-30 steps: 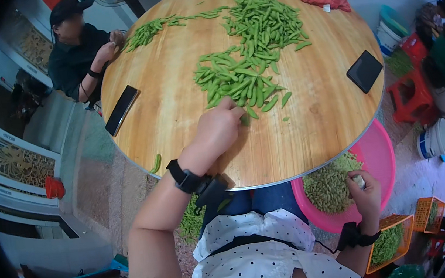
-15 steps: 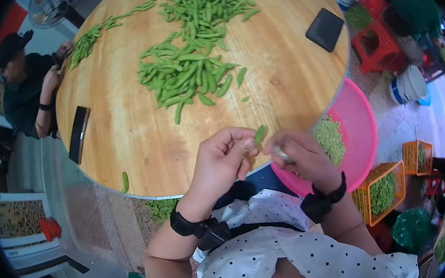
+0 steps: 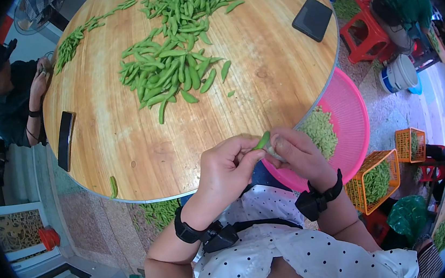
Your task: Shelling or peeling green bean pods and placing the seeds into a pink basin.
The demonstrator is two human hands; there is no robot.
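Note:
My left hand is closed, pinching a green bean pod between thumb and fingers in front of the table's near edge. Right beside it, the curled fingers of my right hand meet the pod's end. Something small and whitish or silvery shows at its fingertips; its kind is not clear. Under and beyond my right hand stands a pink basket holding a heap of pale green shelled beans. A large pile of bean pods lies ahead on the round wooden table.
On the table lie a dark flat phone-like object, a black square object and a lone pod. Another person handles pods at the left. Orange crates, a red stool and a white bucket stand right.
My right hand has moved in against the left, and the two now meet at the pod. The view has shifted slightly, so the table and pile appear farther left.

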